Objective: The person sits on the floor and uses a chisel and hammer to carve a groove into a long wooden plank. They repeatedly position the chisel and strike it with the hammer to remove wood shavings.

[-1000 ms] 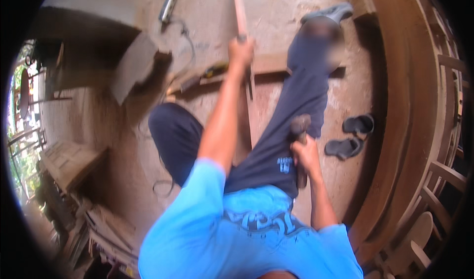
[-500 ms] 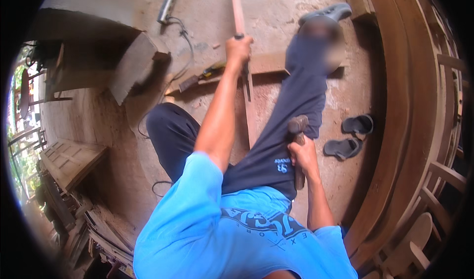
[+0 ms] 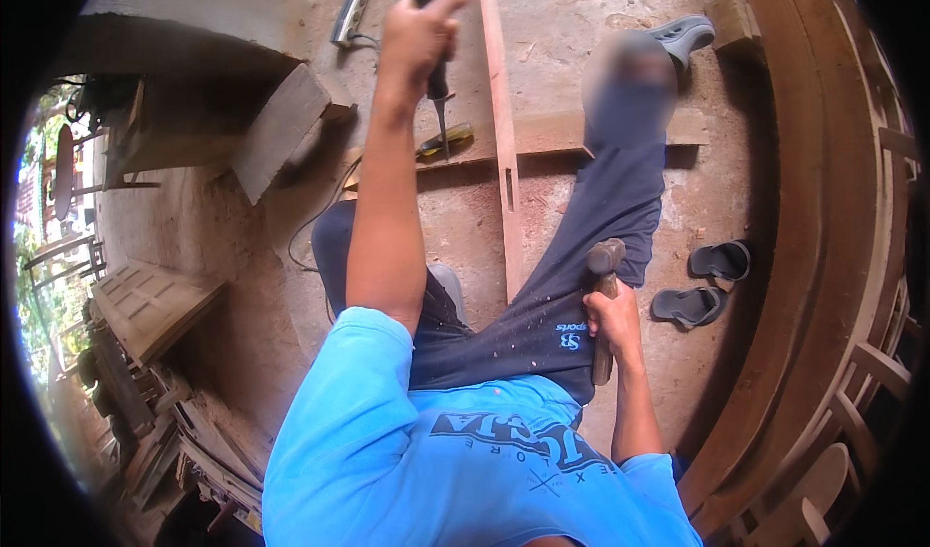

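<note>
My left hand (image 3: pixel 417 43) is raised to the left of a slim wooden strip (image 3: pixel 495 77), its fingers wrapped round the black handle of a chisel (image 3: pixel 438 84). The chisel's narrow blade points down, apart from the strip. A narrow slot (image 3: pixel 511 188) is cut in the strip, which runs lengthwise between my legs and crosses over a wooden board (image 3: pixel 552 132). Over my right thigh, my right hand (image 3: pixel 614 319) grips a hammer (image 3: pixel 605 258) by its wooden handle, head upward. A yellow and black tool (image 3: pixel 448 140) lies on the board, below the chisel; its kind is unclear.
A grey power strip (image 3: pixel 350 14) with a cable lies at the far left, near a wooden block (image 3: pixel 281 125). Dark sandals (image 3: pixel 690 307) sit right of my leg. Long thick timbers (image 3: pixel 809 208) line the right side. A panelled wooden piece (image 3: pixel 150 300) stands at left.
My left hand has lifted the chisel off the strip and swung it up and left, uncovering the slot. My right hand keeps its hold on the hammer. The whole view has shifted slightly.
</note>
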Available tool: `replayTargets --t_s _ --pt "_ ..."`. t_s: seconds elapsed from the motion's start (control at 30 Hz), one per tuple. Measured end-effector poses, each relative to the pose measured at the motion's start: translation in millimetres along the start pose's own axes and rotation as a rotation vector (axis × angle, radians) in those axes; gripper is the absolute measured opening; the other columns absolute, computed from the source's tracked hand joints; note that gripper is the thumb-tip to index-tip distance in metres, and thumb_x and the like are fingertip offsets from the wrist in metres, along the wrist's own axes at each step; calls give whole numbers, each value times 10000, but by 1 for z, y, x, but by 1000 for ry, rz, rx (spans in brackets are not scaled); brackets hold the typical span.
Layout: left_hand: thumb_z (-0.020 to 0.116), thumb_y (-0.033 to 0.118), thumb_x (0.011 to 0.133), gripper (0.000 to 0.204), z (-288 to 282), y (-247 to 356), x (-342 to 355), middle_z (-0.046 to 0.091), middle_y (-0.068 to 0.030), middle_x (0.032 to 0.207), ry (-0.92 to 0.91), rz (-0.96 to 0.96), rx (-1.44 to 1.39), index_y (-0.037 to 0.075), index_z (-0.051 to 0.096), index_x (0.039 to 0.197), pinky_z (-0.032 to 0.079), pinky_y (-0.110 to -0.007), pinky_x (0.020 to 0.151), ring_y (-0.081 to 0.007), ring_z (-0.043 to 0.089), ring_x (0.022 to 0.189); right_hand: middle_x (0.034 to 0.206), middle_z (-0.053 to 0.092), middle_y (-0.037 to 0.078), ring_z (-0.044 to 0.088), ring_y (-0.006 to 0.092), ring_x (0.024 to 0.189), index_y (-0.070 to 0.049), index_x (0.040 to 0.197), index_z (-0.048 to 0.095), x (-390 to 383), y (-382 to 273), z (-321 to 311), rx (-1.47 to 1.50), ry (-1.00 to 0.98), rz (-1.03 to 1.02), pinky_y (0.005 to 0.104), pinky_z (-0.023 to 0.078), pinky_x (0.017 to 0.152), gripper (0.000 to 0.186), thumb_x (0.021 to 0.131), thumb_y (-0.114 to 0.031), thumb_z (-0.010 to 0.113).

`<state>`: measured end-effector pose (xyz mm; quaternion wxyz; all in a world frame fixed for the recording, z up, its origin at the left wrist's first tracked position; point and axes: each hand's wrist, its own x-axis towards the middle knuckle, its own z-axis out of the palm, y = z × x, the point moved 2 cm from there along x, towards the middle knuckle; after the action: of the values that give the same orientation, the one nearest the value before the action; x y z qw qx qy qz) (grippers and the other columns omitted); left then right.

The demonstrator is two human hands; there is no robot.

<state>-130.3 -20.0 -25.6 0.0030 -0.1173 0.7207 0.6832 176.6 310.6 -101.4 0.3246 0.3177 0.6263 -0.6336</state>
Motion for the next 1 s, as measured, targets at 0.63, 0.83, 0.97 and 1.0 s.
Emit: replayTargets --t_s 0.63,0.83,0.97,1.0 --pt "751 114 942 160 22 -96 -126 604 -16 799 177 -42 -542 99 606 1009 523 -271 635 -125 608 674 610 529 33 497 135 457 -54 802 527 -1 -4 5 -52 18 1 305 425 436 128 825 -62 653" --pt "748 91 930 158 33 -93 -147 617 3 788 67 83 -438 100 604 994 531 -260 648 -97 625 684 608 532 30 498 134 447 -55 808 531 -6 -5 7 -96 26 -16 305 425 429 131 830 -66 660" --pt "834 193 883 212 58 -82 -172 641 34 791 -305 81 -152 100 646 851 491 -248 621 -48 587 699 610 543 28 502 131 439 -53 822 549 -17 -32 11 -131 78 -69 297 423 423 124 836 -79 669" --pt "847 211 874 245 62 -79 -176 628 41 765 -348 85 -98 93 642 811 475 -251 613 -42 562 688 615 553 29 507 126 444 -48 845 559 -23 -47 11 -147 87 -127 289 422 422 121 838 -85 675"
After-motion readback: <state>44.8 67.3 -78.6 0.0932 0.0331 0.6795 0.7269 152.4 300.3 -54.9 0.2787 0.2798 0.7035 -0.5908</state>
